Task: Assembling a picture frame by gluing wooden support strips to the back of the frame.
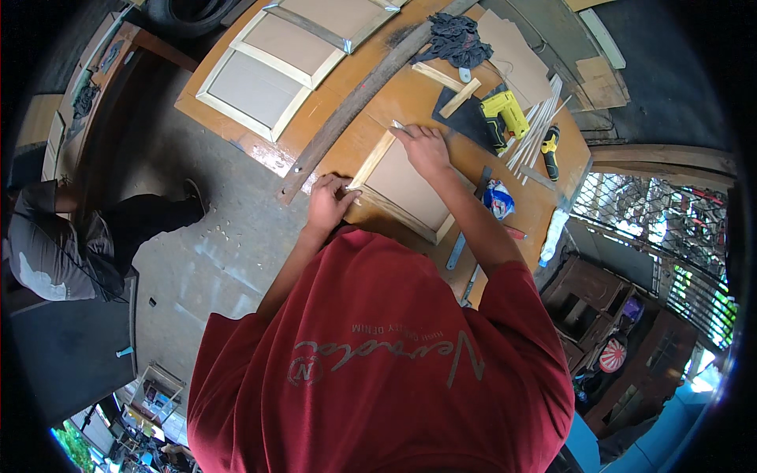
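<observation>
On an orange plywood bench point(410, 98), both hands point(330, 201) point(424, 148) apparently press, fingers closed, on a pale wooden frame point(402, 185).

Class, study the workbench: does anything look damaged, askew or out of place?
A long dark, weathered plank lies diagonally across the workbench, unlike the pale frames. Nothing looks spilled. The left hand and right hand press a small frame that lies flat and intact.

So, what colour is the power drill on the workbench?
The power drill is yellow and black, seen in the head view.
</observation>
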A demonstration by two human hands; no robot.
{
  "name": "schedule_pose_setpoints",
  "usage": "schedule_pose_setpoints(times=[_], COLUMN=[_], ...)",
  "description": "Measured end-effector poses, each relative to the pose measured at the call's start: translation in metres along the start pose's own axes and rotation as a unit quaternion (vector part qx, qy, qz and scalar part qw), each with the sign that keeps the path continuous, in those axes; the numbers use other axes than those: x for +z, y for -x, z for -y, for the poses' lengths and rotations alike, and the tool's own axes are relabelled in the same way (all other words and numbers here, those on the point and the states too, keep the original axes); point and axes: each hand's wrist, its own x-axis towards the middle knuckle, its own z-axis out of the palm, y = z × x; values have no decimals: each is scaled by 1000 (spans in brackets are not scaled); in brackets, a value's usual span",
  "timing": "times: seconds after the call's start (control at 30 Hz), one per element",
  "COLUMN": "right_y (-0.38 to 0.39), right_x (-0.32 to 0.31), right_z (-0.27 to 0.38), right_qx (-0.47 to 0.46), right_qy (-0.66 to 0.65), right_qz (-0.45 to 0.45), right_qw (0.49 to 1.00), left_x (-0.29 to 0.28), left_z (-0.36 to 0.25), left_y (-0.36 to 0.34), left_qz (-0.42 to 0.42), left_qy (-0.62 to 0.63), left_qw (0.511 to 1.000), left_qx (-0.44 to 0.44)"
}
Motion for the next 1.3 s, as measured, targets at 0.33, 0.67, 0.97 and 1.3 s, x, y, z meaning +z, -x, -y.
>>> schedule_pose_setpoints(times=[0.33, 0.67, 0.97, 1.3], right_y=[0, 0, -1, 1], right_x=[0, 0, -2, 0], right_z=[0, -1, -1, 0], right_qx=[2, -1, -6, -11], right_qy=[-21, -25, -22, -37], right_qz=[-12, -6, -8, -19], right_qw=[1000, 1000, 1000, 999], left_x=[-1, -1, -2, 1], left_z=[-2, -4, -3, 1], left_y=[-1, -2, -2, -2], left_qz=[-6, -6, -12, 5], left_qy=[-1, 7, 1, 29], left_qw=[1000, 1000, 1000, 1000], left_qx=[4, 2, 15, -12])
